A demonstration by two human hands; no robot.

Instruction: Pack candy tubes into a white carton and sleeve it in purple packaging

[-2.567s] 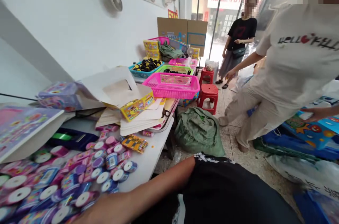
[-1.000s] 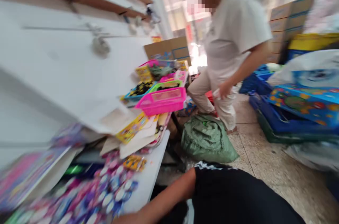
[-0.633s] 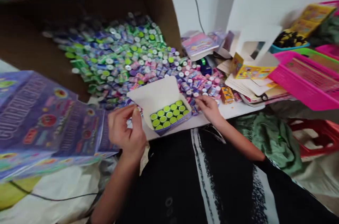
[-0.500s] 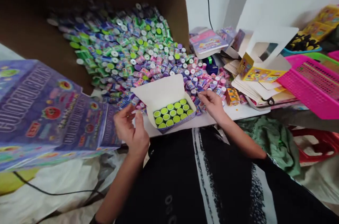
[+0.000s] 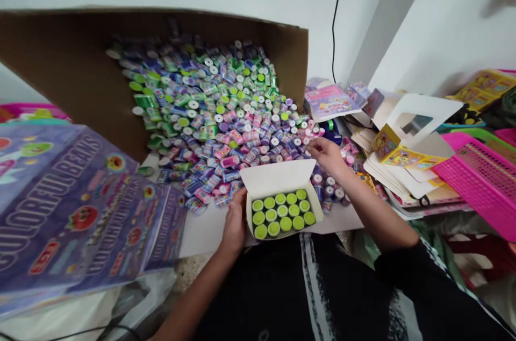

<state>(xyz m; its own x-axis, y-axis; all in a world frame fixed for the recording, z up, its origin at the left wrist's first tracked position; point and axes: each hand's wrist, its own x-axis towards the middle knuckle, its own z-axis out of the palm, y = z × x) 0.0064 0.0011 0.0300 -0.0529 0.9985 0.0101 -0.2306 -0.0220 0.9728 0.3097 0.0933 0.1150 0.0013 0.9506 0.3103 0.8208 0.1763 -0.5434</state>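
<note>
A small carton (image 5: 278, 174) stands before me, its white lid flap raised. Rows of little tubs with lime-green lids (image 5: 285, 224) fill it. My left hand (image 5: 235, 225) is closed against the carton's left side, the fingers partly hidden behind it. Beyond the carton's right side, my right hand (image 5: 328, 157) reaches to the edge of a heap of small wrapped tubs (image 5: 242, 134). Its fingers are bent together; whatever lies between them is too small to make out. The heap's tubs are purple, pink, blue and green, many showing white undersides.
A big cardboard box (image 5: 288, 61) lies open behind the heap. Purple printed display boxes (image 5: 80, 212) stand at left. On the right are a flat printed carton (image 5: 330, 101), a blue tape dispenser (image 5: 331, 131), a yellow cut-out box (image 5: 397, 147) and a pink basket (image 5: 479, 179).
My left hand has moved from beside the carton onto its left side; a small pale thing at its fingertips no longer shows. My right hand has reached farther toward the heap. The view has tilted upward.
</note>
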